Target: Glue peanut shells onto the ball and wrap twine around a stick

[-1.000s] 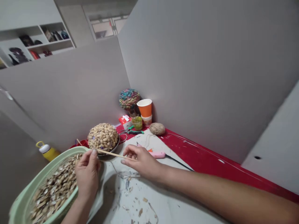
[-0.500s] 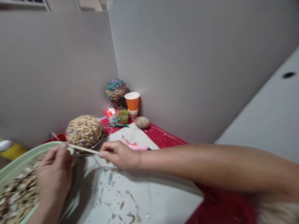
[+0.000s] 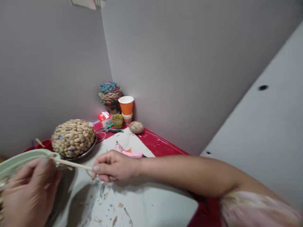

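A thin pale stick spans the space between my two hands above the table's left part. My left hand, somewhat blurred, pinches its left end beside the rim of a green basin. The fingers of my right hand are closed on the stick's right end. Behind the stick, a dome covered in peanut shells rests in a metal bowl. A pink glue gun lies just beyond my right hand.
At the back corner stand a colourful ball-topped tree, an orange paper cup, a yellow-green jar and a red-white box. Pliers and a twine ball lie nearby. Shell scraps litter the white board.
The view has shifted, so the back-corner objects sit further left. Both hands appear lower and further left, still with the stick between them. More of the right sleeve shows.
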The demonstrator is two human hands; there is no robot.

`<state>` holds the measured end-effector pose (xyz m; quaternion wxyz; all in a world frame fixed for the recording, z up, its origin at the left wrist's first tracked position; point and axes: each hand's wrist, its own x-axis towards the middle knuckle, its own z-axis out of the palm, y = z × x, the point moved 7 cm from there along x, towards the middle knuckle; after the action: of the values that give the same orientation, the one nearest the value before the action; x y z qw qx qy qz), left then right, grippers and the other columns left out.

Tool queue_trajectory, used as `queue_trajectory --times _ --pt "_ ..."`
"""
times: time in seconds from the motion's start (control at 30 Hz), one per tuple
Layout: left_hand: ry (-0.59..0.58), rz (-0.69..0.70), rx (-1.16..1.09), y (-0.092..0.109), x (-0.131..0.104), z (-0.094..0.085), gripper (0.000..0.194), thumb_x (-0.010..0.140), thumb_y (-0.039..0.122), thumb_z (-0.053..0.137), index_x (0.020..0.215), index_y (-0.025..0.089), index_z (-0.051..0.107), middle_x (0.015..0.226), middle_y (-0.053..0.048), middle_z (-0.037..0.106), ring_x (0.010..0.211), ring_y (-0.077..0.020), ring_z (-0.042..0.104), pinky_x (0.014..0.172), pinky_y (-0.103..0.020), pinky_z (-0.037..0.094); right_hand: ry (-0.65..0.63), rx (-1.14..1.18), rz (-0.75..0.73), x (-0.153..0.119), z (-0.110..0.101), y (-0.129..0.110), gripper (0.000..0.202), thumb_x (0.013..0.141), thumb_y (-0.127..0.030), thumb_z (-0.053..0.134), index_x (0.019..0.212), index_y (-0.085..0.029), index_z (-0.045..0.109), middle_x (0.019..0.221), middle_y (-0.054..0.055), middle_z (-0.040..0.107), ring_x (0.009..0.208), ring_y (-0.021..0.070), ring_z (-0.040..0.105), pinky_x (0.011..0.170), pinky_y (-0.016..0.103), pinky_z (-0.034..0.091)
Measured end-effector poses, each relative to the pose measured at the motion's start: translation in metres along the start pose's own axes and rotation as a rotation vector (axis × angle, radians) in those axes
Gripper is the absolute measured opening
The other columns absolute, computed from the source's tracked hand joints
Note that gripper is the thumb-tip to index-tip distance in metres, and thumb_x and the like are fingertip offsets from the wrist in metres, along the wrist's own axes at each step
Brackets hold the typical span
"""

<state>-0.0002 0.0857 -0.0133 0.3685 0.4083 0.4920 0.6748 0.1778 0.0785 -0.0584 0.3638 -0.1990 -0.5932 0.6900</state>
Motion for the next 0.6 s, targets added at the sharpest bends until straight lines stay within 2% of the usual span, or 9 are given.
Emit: queue_trajectory --times 0.07,0.17,0.27,0.37,0.47,0.6 --pt "-0.070 -0.017 -0.071 0.002 -0.004 0.014 0.036 0.052 0.040 0.088 0.072 0.015 0.070 0.058 0.004 0.059 0.053 -0.0071 0.048 0.047 -0.015 0.047 -0.011 0.138 0.066 -0.005 0.002 0.011 0.033 0.085 -0.045 0.062 0.083 -0.012 0.062 0.051 -0.008 0.049 0.035 0.0038 0.028 0.033 0.018 0.019" --pt "-0.143 -0.040 -0.139 -0.010 -0.002 0.013 0.035 0.052 0.039 0.088 0.069 0.016 0.067 0.053 0.005 0.054 0.046 -0.0056 0.042 0.040 -0.014 0.037 0.017 0.088 0.129 -0.007 0.000 0.021 0.034 0.085 -0.048 0.060 0.081 -0.014 0.060 0.049 -0.008 0.047 0.035 0.0047 0.026 0.035 0.019 0.018" --pt "-0.151 0.000 -0.133 -0.019 0.001 0.007 0.032 0.058 0.038 0.086 0.068 0.015 0.067 0.051 0.006 0.050 0.044 -0.0049 0.038 0.040 -0.015 0.033 0.195 -0.185 -0.024 -0.004 -0.012 0.015 0.029 0.081 -0.041 0.068 0.079 -0.015 0.057 0.059 -0.006 0.050 0.051 0.0067 0.040 0.048 0.019 0.029" --pt "-0.195 0.037 -0.092 -0.025 0.001 0.006 0.026 0.068 0.038 0.081 0.073 0.015 0.069 0.049 0.006 0.048 0.045 -0.0053 0.035 0.041 -0.016 0.029 0.281 -0.324 -0.109 -0.003 -0.015 0.015 0.033 0.081 -0.045 0.066 0.071 -0.016 0.054 0.060 -0.005 0.047 0.055 0.0091 0.041 0.051 0.021 0.031" --pt "-0.238 0.071 -0.047 -0.030 0.001 0.007 0.024 0.073 0.039 0.076 0.077 0.015 0.070 0.048 0.006 0.048 0.045 -0.0068 0.037 0.043 -0.018 0.030 0.237 -0.291 -0.072 -0.003 -0.014 0.025 0.039 0.084 -0.053 0.060 0.071 -0.017 0.052 0.054 -0.005 0.046 0.047 0.0086 0.037 0.046 0.021 0.027" --pt "-0.223 0.104 -0.003 -0.033 0.001 0.006 0.028 0.070 0.042 0.077 0.076 0.015 0.071 0.049 0.003 0.051 0.045 -0.0090 0.040 0.044 -0.020 0.033 0.135 -0.221 -0.030 -0.006 -0.011 0.031 0.049 0.087 -0.062 0.051 0.078 -0.014 0.057 0.049 -0.006 0.046 0.040 0.0070 0.030 0.041 0.020 0.022"
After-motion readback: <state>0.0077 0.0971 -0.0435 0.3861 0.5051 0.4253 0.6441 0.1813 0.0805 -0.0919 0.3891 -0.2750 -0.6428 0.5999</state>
